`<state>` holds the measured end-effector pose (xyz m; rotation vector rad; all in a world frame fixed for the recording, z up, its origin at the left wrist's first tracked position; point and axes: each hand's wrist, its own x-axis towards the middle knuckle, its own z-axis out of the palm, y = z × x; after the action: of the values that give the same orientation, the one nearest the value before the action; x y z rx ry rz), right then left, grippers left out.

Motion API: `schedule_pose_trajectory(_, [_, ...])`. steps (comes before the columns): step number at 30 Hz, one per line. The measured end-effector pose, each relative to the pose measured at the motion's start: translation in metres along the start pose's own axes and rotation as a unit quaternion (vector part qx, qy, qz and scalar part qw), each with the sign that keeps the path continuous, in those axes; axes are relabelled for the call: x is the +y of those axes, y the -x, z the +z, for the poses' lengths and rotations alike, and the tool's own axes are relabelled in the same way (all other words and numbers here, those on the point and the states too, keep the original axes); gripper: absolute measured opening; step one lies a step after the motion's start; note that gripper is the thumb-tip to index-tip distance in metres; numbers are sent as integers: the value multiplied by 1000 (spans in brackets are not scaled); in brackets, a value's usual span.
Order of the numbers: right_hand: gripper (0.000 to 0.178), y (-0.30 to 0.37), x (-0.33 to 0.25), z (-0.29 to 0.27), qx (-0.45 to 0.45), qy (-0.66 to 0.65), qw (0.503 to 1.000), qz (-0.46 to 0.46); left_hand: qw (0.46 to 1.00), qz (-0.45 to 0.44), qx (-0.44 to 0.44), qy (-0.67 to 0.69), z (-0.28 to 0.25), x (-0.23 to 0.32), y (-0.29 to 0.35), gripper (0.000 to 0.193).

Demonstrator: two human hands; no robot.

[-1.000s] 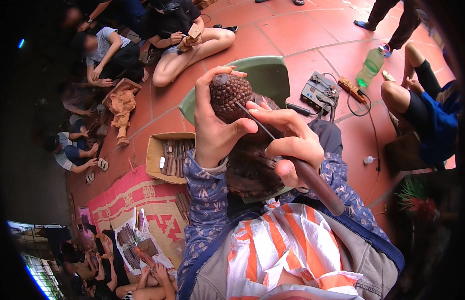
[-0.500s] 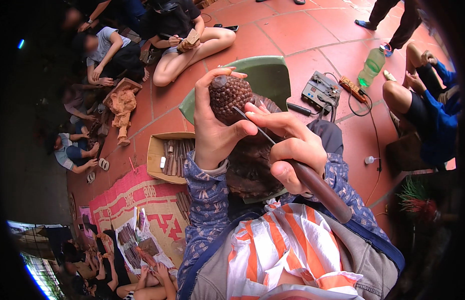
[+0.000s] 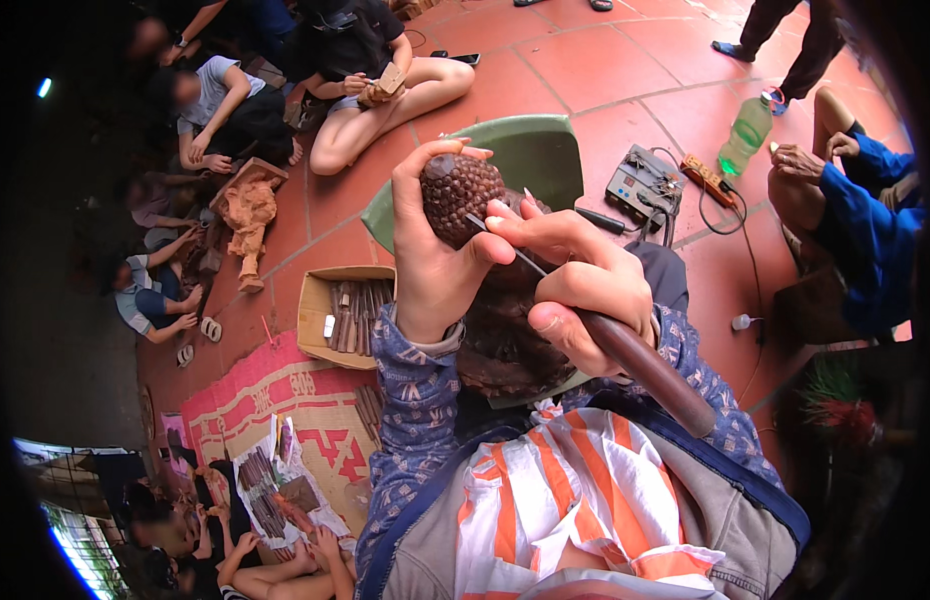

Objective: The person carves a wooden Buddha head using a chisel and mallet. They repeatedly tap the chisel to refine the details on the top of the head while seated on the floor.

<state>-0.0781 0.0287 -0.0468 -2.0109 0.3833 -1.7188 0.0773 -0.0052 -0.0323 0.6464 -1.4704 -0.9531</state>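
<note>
Chisel tip [image 3: 475,222] now slightly higher on the carved wooden head [image 3: 457,195].

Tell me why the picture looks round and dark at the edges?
Head view: a fisheye lens bends the floor tiles and blackens the rim; soft, even daylight; the left hand, carved wooden head and right hand stay sharp at centre.

The left hand [image 3: 430,265] is raised with its fingers curled closed in a grasp, while the right hand [image 3: 575,290] is held just beside it, fingers wrapped tight, index finger extended forward, both forearms bent upward.
</note>
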Motion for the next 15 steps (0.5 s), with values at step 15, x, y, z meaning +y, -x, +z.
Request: schedule_pose_trajectory(15, [35, 8, 11, -14, 37, 34, 996, -76, 991, 91, 10, -93, -1, -10, -4, 98])
